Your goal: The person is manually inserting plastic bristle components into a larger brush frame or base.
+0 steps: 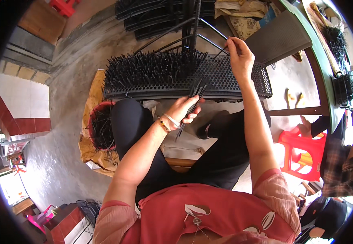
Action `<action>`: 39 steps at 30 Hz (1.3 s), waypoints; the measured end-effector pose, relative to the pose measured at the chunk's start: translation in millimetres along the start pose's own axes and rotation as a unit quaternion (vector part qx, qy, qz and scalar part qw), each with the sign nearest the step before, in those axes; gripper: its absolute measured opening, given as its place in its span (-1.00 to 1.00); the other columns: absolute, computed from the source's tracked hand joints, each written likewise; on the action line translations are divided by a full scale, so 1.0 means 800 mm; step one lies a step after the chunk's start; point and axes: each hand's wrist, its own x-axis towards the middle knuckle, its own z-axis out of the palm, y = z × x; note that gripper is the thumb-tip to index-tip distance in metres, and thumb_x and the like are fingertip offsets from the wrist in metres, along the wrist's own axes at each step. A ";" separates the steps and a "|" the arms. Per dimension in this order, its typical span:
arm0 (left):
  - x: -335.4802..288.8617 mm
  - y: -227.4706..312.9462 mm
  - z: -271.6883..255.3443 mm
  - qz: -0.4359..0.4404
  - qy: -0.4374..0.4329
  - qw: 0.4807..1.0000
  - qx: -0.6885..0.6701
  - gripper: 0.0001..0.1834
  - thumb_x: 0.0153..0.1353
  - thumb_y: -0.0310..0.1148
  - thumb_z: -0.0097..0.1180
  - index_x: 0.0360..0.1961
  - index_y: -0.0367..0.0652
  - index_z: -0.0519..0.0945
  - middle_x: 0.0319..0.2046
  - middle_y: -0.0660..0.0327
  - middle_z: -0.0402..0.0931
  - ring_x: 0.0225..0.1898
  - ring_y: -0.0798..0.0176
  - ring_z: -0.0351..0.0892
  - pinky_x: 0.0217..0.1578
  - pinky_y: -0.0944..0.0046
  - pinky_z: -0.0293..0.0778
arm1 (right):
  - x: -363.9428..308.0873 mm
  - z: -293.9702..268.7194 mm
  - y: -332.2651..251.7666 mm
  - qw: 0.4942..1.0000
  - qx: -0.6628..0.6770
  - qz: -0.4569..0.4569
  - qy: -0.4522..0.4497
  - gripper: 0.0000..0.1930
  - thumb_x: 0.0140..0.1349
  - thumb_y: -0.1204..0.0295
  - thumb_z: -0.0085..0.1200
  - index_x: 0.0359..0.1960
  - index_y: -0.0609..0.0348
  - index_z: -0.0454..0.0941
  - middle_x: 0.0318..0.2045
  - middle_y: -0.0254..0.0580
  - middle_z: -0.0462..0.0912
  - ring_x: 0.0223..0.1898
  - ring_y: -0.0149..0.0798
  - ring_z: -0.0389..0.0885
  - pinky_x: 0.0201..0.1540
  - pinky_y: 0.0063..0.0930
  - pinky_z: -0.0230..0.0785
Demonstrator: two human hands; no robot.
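A long black perforated rack [233, 77] lies crosswise in front of my knees. Thin black sticks [144, 67] stand upright and crowded in the holes of its left and middle part; the holes to the right are bare. My left hand [179, 110] is closed around a bundle of similar black sticks [198, 89] just before the rack's near edge. Over the right part of the rack, my right hand [241, 59] pinches one thin black stick [222, 52], which slants down to the left toward the holes. Whether its lower tip touches a hole I cannot tell.
A red tub [101, 126] of black sticks sits on a tan sack by my left knee. Behind the rack rises a black metal stand [190, 32]. At right are a green-topped table [324, 69], a red stool [302, 154] and another person [343, 162].
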 end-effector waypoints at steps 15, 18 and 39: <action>-0.004 0.003 0.003 0.007 -0.017 1.000 -0.013 -0.73 0.30 -0.33 -0.09 -0.08 -0.28 0.46 -0.43 0.29 0.44 -0.53 0.51 0.29 -0.68 0.56 0.18 | -0.003 0.030 0.010 0.988 -0.089 -0.122 -0.013 -0.84 0.19 0.44 0.12 -0.25 0.27 0.58 -0.45 -0.15 0.64 -0.41 -0.36 0.63 -0.33 -0.55 0.43; -0.006 0.004 0.010 0.001 0.012 1.000 -0.005 -0.72 0.31 -0.32 -0.11 -0.07 -0.26 0.47 -0.42 0.28 0.45 -0.55 0.50 0.30 -0.69 0.55 0.18 | -0.003 0.033 0.019 0.988 -0.099 -0.111 -0.035 -0.85 0.18 0.44 0.14 -0.28 0.27 0.58 -0.44 -0.13 0.64 -0.41 -0.30 0.64 -0.31 -0.51 0.44; -0.006 0.001 0.005 -0.012 -0.005 0.999 0.046 -0.70 0.34 -0.24 -0.12 0.02 -0.12 0.41 -0.51 0.32 0.38 -0.67 0.56 0.21 -0.76 0.60 0.06 | -0.007 0.033 0.018 0.927 -0.241 -0.271 -0.092 -0.85 0.13 0.50 0.13 -0.24 0.18 0.57 -0.43 -0.24 0.63 -0.37 -0.22 0.57 -0.18 -0.36 0.31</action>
